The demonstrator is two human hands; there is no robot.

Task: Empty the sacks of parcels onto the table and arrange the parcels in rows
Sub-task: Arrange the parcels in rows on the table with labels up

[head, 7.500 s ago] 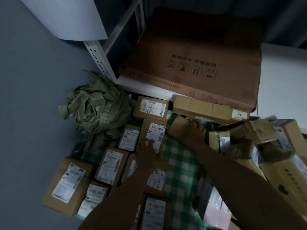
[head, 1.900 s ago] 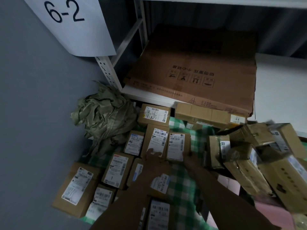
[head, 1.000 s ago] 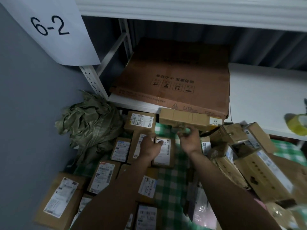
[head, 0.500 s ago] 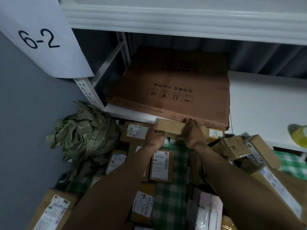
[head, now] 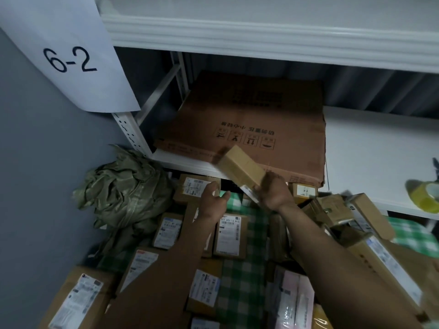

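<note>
Long box [head: 240, 173]: far end motion-blurred; near end hidden in right hand [head: 273, 194].
Tape roll [head: 425, 198]: cut by right edge.
Parcel labels [head: 229, 231]: print too small to read.

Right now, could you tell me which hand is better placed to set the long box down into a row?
Right. The right hand already grips the long box, lifted and tilted, while the left hand hovers open beside it, holding nothing.
</note>
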